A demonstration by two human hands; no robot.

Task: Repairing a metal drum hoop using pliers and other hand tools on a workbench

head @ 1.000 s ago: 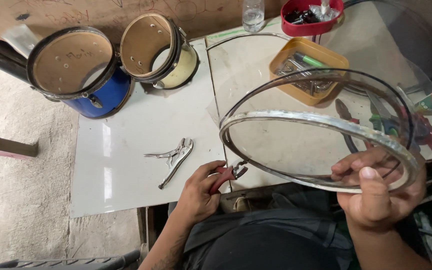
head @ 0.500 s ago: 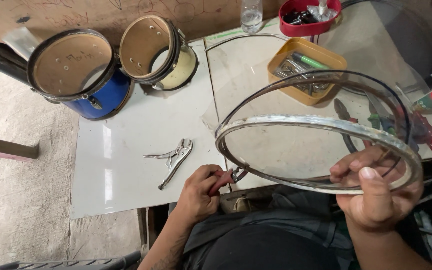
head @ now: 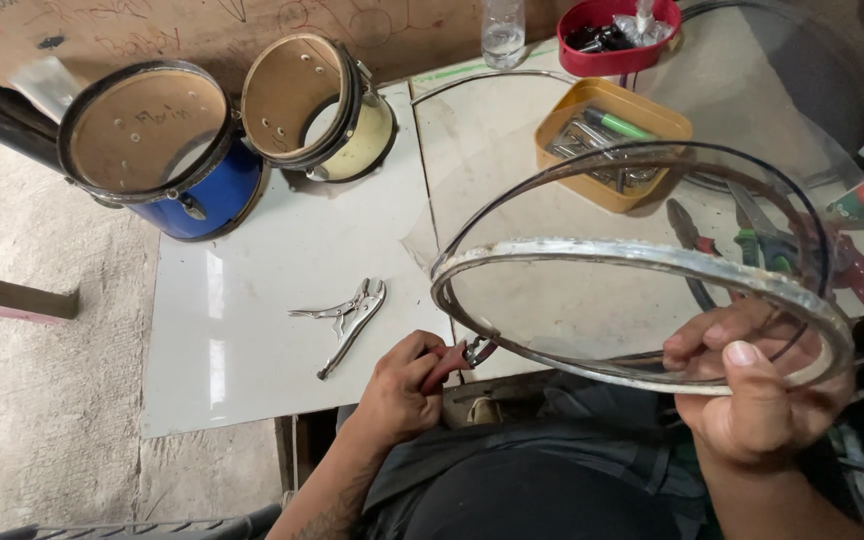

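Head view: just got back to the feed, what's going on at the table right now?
A person holds a metal drum hoop with a clear skin in it, right hand gripping the near rim. The left hand holds red-handled pliers with the nose at the hoop's near-left edge. Locking pliers lie loose on the white table. Behind them stand a blue drum and a cream drum, and a yellow tray of tools.

I'm seeing a dull silver hoop (head: 642,262), red-handled pliers (head: 449,364), a blue drum (head: 167,150), a cream drum (head: 322,105), a yellow tray (head: 612,140), a red bowl (head: 632,35) and a white counter (head: 252,300).
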